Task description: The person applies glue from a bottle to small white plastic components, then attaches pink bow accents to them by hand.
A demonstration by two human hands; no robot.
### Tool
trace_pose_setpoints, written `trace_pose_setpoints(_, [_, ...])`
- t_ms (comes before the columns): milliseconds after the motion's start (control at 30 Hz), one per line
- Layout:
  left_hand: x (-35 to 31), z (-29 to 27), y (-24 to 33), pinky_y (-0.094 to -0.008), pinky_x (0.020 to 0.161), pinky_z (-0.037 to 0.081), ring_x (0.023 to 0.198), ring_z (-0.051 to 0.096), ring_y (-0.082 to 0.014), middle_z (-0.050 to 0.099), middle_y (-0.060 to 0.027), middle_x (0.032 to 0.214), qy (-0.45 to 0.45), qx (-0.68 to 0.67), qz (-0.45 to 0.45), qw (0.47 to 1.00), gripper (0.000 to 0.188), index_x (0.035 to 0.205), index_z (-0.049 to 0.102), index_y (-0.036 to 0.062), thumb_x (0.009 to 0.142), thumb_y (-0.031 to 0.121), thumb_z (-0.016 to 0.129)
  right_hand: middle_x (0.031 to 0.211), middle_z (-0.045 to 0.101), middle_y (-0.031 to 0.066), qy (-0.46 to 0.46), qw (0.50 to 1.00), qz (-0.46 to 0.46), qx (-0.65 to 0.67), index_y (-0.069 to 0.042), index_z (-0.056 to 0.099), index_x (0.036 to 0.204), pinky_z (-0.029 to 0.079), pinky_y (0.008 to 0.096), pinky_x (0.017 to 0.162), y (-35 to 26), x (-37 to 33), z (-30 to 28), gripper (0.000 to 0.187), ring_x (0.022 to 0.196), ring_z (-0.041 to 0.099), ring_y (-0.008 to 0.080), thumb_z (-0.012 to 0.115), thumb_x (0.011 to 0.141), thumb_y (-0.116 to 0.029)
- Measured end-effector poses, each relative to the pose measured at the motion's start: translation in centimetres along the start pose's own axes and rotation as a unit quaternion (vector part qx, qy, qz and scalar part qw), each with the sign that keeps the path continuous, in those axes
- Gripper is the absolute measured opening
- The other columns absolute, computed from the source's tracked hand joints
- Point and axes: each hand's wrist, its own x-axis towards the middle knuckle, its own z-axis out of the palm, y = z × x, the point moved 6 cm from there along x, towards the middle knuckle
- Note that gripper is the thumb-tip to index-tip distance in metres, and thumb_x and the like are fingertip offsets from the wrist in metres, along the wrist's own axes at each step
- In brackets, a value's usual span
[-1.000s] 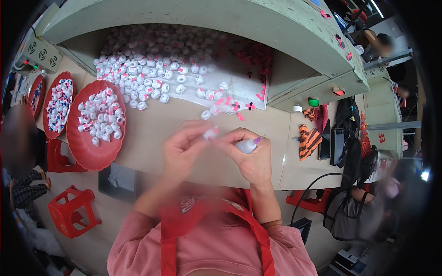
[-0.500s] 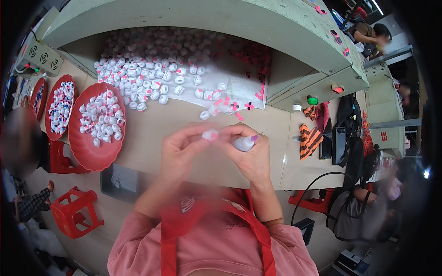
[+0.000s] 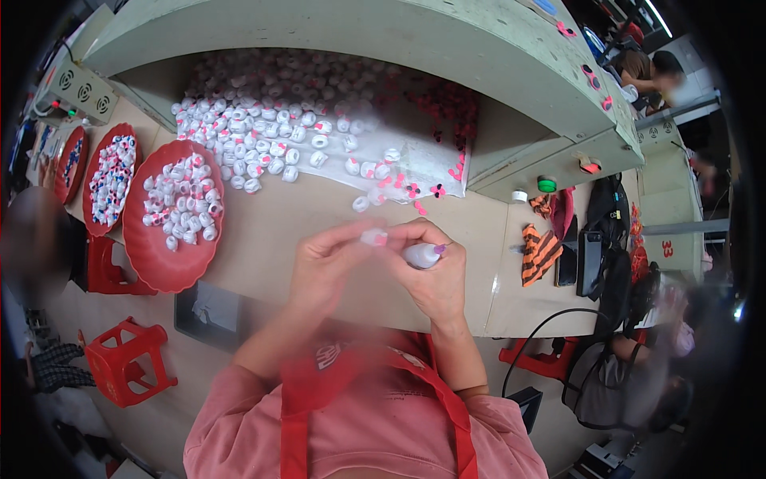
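Pinching a small white piece (image 3: pixel 372 237) in the narrow grip of the left hand (image 3: pixel 323 262), likely to steady it, held a white bottle (image 3: pixel 420 255) in the right hand (image 3: pixel 440 279) toward four o'clock, maybe for quick use.

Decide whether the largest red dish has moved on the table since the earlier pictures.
No; judged against the pale green cabinet, the largest red dish stays in place. Only the camera's view shifts slightly.
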Motion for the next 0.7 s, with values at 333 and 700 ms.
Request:
trace_pose_setpoints(333, [-1.1, -6.6, 2.1, -0.0297, 0.081, 0.049, 0.094, 0.059, -0.0218, 0.059, -0.0181, 0.106, 0.113, 0.012, 0.012, 0.993, 0.026, 0.108, 0.057, 0.0001, 0.083, 0.000, 0.054, 0.076, 0.060, 0.0038, -0.059, 0.997, -0.058, -0.003, -0.001, 0.064, 0.087, 0.043, 0.0216, 0.063, 2.6, 1.0, 5.0, 0.013, 0.070, 0.055, 0.0081, 0.065, 0.075, -0.007])
trace_pose_setpoints(700, [5.4, -6.5, 5.4, -0.0358, 0.066, 0.047, 0.073, 0.055, -0.0284, 0.054, -0.0147, 0.086, 0.187, 0.770, 0.269, 0.547, 0.026, 0.095, 0.060, 0.0013, 0.070, 0.005, 0.063, 0.081, 0.053, 0.0031, -0.033, 0.998, -0.040, -0.026, -0.001, 0.050, 0.107, 0.042, 0.0195, 0.062, 4.1, 0.2, 3.0, 0.033, 0.071, 0.052, 0.0083, 0.059, 0.076, 0.003])
